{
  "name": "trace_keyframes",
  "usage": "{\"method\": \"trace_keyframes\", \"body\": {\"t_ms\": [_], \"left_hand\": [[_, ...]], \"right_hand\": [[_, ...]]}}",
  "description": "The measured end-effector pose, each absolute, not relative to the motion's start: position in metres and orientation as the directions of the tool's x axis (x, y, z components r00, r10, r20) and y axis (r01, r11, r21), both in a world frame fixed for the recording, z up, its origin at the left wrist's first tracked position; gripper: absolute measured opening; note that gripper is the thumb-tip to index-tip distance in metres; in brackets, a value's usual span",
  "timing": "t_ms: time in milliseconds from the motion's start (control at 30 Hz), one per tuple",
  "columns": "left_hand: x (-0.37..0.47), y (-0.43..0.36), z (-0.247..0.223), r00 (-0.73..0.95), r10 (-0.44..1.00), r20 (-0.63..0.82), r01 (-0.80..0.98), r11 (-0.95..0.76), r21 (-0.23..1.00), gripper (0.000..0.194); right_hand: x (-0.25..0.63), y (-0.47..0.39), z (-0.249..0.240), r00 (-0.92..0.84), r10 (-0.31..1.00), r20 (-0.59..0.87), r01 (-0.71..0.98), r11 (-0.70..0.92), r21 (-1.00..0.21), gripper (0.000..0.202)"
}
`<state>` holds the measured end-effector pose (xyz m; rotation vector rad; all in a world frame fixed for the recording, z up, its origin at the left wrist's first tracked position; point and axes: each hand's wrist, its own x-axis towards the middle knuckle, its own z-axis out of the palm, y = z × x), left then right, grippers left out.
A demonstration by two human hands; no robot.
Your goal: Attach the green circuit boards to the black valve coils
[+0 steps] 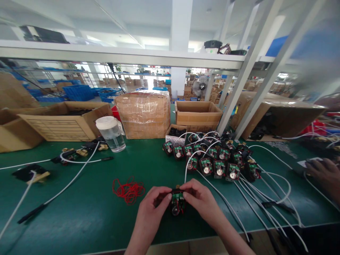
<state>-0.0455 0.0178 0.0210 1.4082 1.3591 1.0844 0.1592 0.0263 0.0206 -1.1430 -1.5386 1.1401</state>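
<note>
A small black unit with a green circuit board (177, 202) and red wires rests on the green tabletop near its front edge. My left hand (154, 209) pinches its upper left side between thumb and fingers. On the upper right side, my right hand (202, 202) grips it the same way. A white cable (187, 168) rises behind the unit. To the left of my hands lies a loose tangle of red wire (129, 190). Behind my right hand, several similar units (206, 165) stand in rows with white cables trailing from them.
Cardboard boxes (145, 115) line the back, beside a clear cup with a white lid (111, 134). A small box of black parts (176, 132) stands mid-table. More cabled parts (33, 173) lie left. Another person's hand (322, 173) is at far right. Metal posts (239, 85) rise behind.
</note>
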Motion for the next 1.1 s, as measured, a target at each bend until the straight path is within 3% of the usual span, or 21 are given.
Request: {"method": "trace_keyframes", "body": {"t_ms": [367,600,833,967,1100], "left_hand": [[-0.038,0.012,0.017,-0.05,0.998,-0.048,0.236,0.059,0.97,0.032],[-0.035,0.021,0.032,-0.016,1.0,0.016,0.331,-0.01,0.944,0.025],[-0.035,0.025,0.039,-0.014,0.999,0.041,0.399,-0.032,0.916,0.02],[-0.04,0.021,0.03,0.031,0.999,0.038,0.324,-0.046,0.945,0.022],[-0.046,0.019,0.022,0.086,0.996,0.013,0.231,-0.033,0.973,0.023]], "right_hand": [[0.157,0.02,0.021,-0.175,0.962,0.209,0.299,0.254,-0.92,0.019],[0.146,0.025,0.035,-0.122,0.971,0.205,0.385,0.237,-0.892,0.006],[0.146,0.028,0.028,-0.101,0.986,0.133,0.274,0.156,-0.949,0.003],[0.156,0.027,0.023,-0.177,0.98,0.095,0.191,0.129,-0.973,0.014],[0.161,0.026,0.023,-0.197,0.972,0.125,0.233,0.171,-0.957,0.016]]}}
